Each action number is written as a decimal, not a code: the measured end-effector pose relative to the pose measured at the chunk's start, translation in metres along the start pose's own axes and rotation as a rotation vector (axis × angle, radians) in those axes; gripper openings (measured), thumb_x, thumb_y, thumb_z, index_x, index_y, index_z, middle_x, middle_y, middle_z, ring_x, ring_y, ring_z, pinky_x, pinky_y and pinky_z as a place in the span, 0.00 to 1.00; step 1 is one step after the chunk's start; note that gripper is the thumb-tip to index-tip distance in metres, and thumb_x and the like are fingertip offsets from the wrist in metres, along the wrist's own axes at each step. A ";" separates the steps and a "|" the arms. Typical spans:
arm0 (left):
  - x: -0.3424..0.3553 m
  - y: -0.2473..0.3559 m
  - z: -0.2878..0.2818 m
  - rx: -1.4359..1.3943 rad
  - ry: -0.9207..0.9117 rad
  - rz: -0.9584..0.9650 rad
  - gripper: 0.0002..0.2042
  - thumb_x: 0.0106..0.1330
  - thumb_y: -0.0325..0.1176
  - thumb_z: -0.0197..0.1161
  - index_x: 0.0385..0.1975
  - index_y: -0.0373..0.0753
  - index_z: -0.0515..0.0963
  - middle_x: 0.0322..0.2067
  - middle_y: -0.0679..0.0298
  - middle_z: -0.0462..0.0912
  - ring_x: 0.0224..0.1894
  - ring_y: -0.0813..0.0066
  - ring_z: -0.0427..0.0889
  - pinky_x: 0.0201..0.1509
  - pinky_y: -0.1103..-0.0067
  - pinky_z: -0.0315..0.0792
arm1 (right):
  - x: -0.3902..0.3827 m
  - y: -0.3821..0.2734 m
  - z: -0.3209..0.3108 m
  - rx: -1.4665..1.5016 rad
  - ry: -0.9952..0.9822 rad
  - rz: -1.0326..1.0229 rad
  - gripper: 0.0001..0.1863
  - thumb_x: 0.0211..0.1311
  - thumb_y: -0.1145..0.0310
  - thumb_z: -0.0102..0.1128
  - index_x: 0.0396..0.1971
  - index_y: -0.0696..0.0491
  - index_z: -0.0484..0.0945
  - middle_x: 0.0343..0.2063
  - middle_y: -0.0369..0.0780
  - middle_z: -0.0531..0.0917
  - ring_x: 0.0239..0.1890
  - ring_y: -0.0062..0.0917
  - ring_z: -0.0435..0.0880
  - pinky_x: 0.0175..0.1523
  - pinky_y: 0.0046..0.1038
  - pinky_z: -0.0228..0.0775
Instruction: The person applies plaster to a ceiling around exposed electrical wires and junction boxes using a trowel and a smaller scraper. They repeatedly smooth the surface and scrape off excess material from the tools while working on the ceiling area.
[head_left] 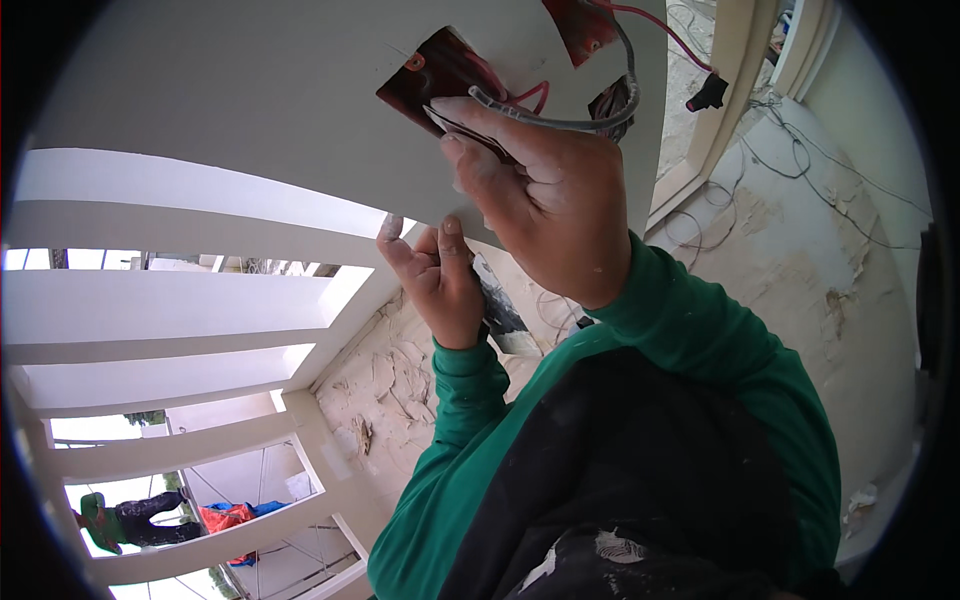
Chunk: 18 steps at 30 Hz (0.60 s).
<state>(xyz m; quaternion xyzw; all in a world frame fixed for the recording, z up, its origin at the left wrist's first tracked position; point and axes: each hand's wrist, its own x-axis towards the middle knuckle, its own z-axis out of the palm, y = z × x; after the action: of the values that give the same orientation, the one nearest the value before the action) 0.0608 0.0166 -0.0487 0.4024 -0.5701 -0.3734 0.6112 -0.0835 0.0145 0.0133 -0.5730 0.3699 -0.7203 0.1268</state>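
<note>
My right hand (555, 190) is at a dark red recessed electrical box (435, 75) in a grey wall panel (250, 90). Its fingers are pinched at the box's lower edge, along a thin dark strip with a pale rim; what they grip is unclear. A grey cable (580, 124) loops in front of this hand, and red wire (538, 98) sticks out of the box. Below, at the panel's lower edge, my left hand (440, 285) is curled around a putty knife (505, 315), its blade smeared with pale filler. Part of the knife is hidden behind the hand.
A second red box (580, 30) sits at upper right, with a black connector (708, 92) hanging on a red wire. Loose cables (800, 150) and scraped debris (400, 385) lie on the floor. Through the window frame (190, 445) at left, another person (130, 522) is outside.
</note>
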 end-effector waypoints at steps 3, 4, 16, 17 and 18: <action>-0.001 -0.002 -0.004 -0.017 -0.014 0.001 0.21 0.73 0.24 0.54 0.61 0.36 0.54 0.30 0.62 0.80 0.26 0.88 0.66 0.29 0.88 0.58 | 0.019 -0.003 0.001 -0.114 0.004 -0.118 0.09 0.64 0.75 0.61 0.41 0.61 0.83 0.30 0.44 0.87 0.31 0.28 0.86 0.37 0.26 0.78; -0.001 -0.003 -0.005 -0.021 -0.018 -0.001 0.21 0.73 0.24 0.54 0.61 0.36 0.54 0.30 0.62 0.80 0.26 0.88 0.66 0.29 0.88 0.58 | 0.023 -0.003 0.003 -0.162 0.019 -0.195 0.08 0.64 0.75 0.62 0.40 0.61 0.83 0.29 0.44 0.86 0.30 0.28 0.86 0.37 0.27 0.78; 0.002 -0.004 -0.008 0.019 -0.048 0.037 0.21 0.74 0.25 0.54 0.61 0.33 0.54 0.38 0.51 0.83 0.35 0.80 0.76 0.40 0.85 0.68 | 0.035 -0.004 0.012 -0.231 0.007 -0.303 0.07 0.63 0.76 0.60 0.38 0.59 0.85 0.26 0.43 0.86 0.24 0.22 0.84 0.31 0.23 0.75; 0.002 -0.003 -0.007 0.045 -0.064 0.032 0.21 0.75 0.25 0.53 0.62 0.32 0.54 0.42 0.46 0.83 0.40 0.77 0.80 0.44 0.84 0.72 | 0.033 -0.006 0.008 -0.188 0.003 -0.273 0.06 0.62 0.76 0.61 0.37 0.59 0.84 0.25 0.44 0.85 0.25 0.28 0.84 0.32 0.25 0.76; 0.002 0.001 -0.004 0.045 -0.039 0.037 0.21 0.74 0.25 0.55 0.61 0.31 0.56 0.37 0.53 0.83 0.34 0.82 0.78 0.38 0.86 0.70 | 0.028 -0.006 0.004 -0.141 -0.001 -0.244 0.06 0.60 0.76 0.61 0.35 0.59 0.84 0.24 0.46 0.85 0.26 0.33 0.85 0.32 0.28 0.77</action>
<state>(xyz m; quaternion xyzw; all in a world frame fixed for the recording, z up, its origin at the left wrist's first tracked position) 0.0652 0.0157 -0.0476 0.3982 -0.5976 -0.3567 0.5975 -0.0872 0.0001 0.0383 -0.6216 0.3473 -0.7021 -0.0021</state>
